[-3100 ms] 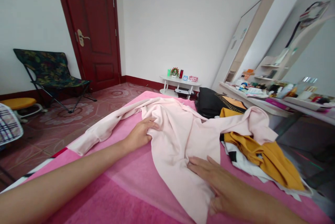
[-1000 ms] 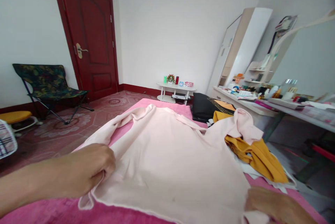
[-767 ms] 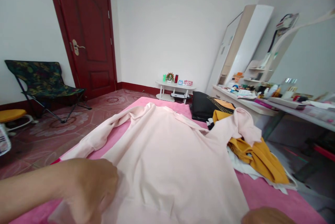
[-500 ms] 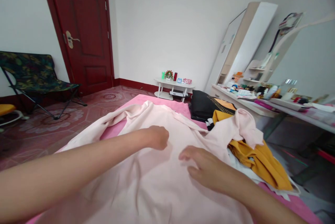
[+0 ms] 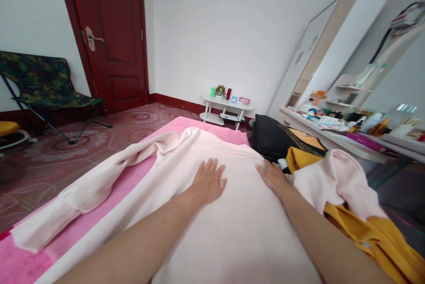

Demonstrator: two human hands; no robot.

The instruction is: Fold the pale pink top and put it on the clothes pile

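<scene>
A pale pink long-sleeved top (image 5: pixel 239 226) lies spread out in front of me on a brighter pink cover (image 5: pixel 212 130). One sleeve stretches toward the lower left; the other is bunched at the right, over mustard-yellow clothing (image 5: pixel 361 231). My left hand (image 5: pixel 209 181) rests flat on the middle of the top, its fingers spread. Near the top's upper right edge, my right hand (image 5: pixel 271 174) also lies on the fabric with fingers stretched out. Neither hand holds anything.
Folded black clothing (image 5: pixel 270 136) sits at the back right. Beyond it, a dressing table (image 5: pixel 299 118) carries bottles and small items. A low white stand (image 5: pixel 229 104) is by the far wall. On the left are a folding chair (image 5: pixel 36 85) and a yellow-topped stool (image 5: pixel 9 127).
My left hand has gone from closed to flat with spread fingers. My right hand has moved forward and right onto the top's edge. Wrinkles in the top's front have smoothed out.
</scene>
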